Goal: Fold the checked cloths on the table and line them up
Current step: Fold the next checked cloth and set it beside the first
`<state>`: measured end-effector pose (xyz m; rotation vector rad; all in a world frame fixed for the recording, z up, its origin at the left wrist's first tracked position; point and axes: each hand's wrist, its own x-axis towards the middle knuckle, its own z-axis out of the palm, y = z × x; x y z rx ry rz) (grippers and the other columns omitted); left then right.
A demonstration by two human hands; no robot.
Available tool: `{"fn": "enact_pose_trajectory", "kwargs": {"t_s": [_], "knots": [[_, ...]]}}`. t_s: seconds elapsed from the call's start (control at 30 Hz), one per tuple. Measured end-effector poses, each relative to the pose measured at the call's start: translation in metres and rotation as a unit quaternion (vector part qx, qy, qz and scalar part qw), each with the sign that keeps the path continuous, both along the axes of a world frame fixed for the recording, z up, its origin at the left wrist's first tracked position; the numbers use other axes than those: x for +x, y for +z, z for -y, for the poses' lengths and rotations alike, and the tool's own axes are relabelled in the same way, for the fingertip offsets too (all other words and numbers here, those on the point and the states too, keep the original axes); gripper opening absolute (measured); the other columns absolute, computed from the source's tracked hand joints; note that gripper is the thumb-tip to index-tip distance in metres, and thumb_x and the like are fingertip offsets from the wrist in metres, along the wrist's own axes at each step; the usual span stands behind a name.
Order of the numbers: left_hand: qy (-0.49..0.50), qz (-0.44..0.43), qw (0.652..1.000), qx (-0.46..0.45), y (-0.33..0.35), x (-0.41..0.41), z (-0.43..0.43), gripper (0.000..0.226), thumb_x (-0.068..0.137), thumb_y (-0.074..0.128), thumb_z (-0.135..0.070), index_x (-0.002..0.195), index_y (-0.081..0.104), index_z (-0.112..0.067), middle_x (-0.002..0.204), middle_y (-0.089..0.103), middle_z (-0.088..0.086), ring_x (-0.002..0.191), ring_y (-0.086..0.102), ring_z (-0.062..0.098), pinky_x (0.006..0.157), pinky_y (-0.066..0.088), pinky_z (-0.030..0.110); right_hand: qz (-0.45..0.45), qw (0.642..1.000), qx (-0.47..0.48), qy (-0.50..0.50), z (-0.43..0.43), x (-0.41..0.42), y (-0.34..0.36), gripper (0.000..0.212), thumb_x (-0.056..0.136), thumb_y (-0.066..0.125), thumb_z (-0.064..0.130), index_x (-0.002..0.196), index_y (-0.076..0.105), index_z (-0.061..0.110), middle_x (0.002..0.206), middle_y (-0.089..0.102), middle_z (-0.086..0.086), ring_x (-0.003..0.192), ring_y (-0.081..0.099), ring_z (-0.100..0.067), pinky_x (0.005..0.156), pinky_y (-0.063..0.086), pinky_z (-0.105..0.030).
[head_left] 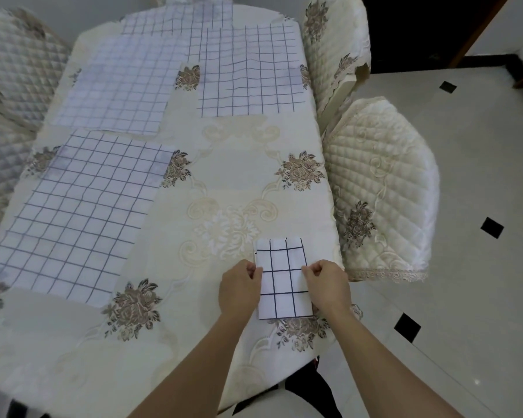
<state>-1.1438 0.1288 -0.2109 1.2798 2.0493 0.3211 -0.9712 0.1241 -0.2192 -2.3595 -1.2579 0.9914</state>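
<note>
A small folded white cloth with dark checks (281,276) lies near the table's right front edge. My left hand (239,288) pinches its left edge and my right hand (326,285) pinches its right edge. Unfolded checked cloths lie flat on the table: a large one at the left front (73,215), one behind it at mid left (118,89), one at the back right (251,70), and one at the far end (178,19), partly under the others.
The table carries a cream flowered tablecloth (224,182). Quilted cream chairs stand to the right (381,188), back right (332,46) and left (9,79). Tiled floor (465,267) lies beyond the right edge.
</note>
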Motion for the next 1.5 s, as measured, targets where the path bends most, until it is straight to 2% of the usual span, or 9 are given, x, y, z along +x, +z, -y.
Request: {"fn": "enact_pose_trajectory", "kwargs": {"t_s": [0.23,0.37,0.47,0.53,0.73,0.9,1.13,1.3,1.5], "knots": [[-0.005,-0.001,1.0,0.002,0.001,-0.002,0.003,0.015,0.095,0.061,-0.033,0.091,0.066,-0.02,0.085,0.068,-0.005,0.082,0.064,0.017,0.075,0.052,0.033,-0.002,1.0,0.011,-0.006,0.004,0.003,0.0,0.021,0.096,0.061,0.035,0.083,0.065,0.019,0.079,0.065,0.006,0.074,0.061,-0.013,0.062,0.047,-0.03],[-0.011,-0.051,0.999,0.009,0.008,-0.008,0.01,0.024,0.098,0.053,-0.041,0.097,0.06,-0.018,0.093,0.066,-0.002,0.086,0.062,0.02,0.074,0.049,0.034,0.004,1.0,0.024,-0.004,0.007,0.005,0.009,0.018,0.097,0.057,0.033,0.09,0.064,0.018,0.087,0.065,0.003,0.078,0.059,-0.015,0.061,0.044,-0.029],[-0.029,-0.083,0.996,0.026,0.021,-0.013,0.012,0.031,0.101,0.045,-0.042,0.11,0.056,-0.014,0.105,0.064,0.004,0.096,0.061,0.025,0.079,0.047,0.037,0.018,0.998,0.053,0.038,0.008,0.008,0.025,0.016,0.098,0.054,0.031,0.092,0.063,0.018,0.092,0.064,0.0,0.079,0.058,-0.015,0.064,0.046,-0.031],[-0.056,-0.107,0.991,0.057,0.035,-0.012,0.009,0.033,0.101,0.044,-0.042,0.115,0.055,-0.015,0.109,0.062,0.005,0.1,0.059,0.026,0.078,0.047,0.036,0.061,0.989,0.083,0.108,0.004,0.011,0.04,0.018,0.099,0.053,0.032,0.1,0.063,0.017,0.098,0.062,-0.001,0.086,0.057,-0.018,0.07,0.048,-0.033],[-0.19,-0.206,0.932,0.23,0.089,0.001,-0.023,0.04,0.088,0.059,-0.042,0.118,0.065,-0.015,0.109,0.067,0.005,0.098,0.061,0.028,0.07,0.049,0.04,0.16,0.941,0.176,0.241,-0.03,0.022,0.106,0.031,0.099,0.051,0.034,0.124,0.059,0.017,0.119,0.055,-0.004,0.112,0.05,-0.024,0.086,0.047,-0.038],[-0.248,-0.245,0.884,0.313,0.149,0.017,-0.046,0.054,0.083,0.048,-0.051,0.126,0.061,-0.021,0.124,0.065,0.001,0.113,0.06,0.026,0.088,0.049,0.044,0.249,0.895,0.244,0.279,-0.049,0.044,0.165,0.035,0.093,0.055,0.034,0.124,0.06,0.019,0.118,0.057,-0.002,0.112,0.052,-0.026,0.086,0.045,-0.04],[-0.308,-0.24,0.841,0.373,0.198,0.043,-0.055,0.056,0.082,0.048,-0.055,0.124,0.064,-0.022,0.12,0.067,0.0,0.109,0.061,0.025,0.087,0.05,0.044,0.361,0.839,0.297,0.279,-0.043,0.07,0.218,0.037,0.081,0.059,0.038,0.114,0.064,0.022,0.113,0.063,-0.003,0.105,0.06,-0.028,0.086,0.05,-0.042],[-0.366,-0.223,0.816,0.389,0.206,0.068,-0.063,0.058,0.086,0.043,-0.055,0.129,0.06,-0.022,0.124,0.065,0.001,0.112,0.059,0.027,0.092,0.048,0.046,0.364,0.866,0.267,0.215,-0.017,0.088,0.226,0.048,0.083,0.044,0.049,0.12,0.062,0.023,0.116,0.064,-0.003,0.108,0.061,-0.026,0.089,0.051,-0.043],[-0.449,-0.197,0.766,0.415,0.198,0.128,-0.061,0.061,0.084,0.044,-0.058,0.129,0.059,-0.021,0.123,0.065,0.0,0.108,0.06,0.026,0.088,0.049,0.045,0.372,0.892,0.219,0.133,0.036,0.132,0.222,0.051,0.087,0.042,0.05,0.127,0.057,0.022,0.125,0.06,-0.002,0.116,0.056,-0.025,0.097,0.046,-0.042]]}}
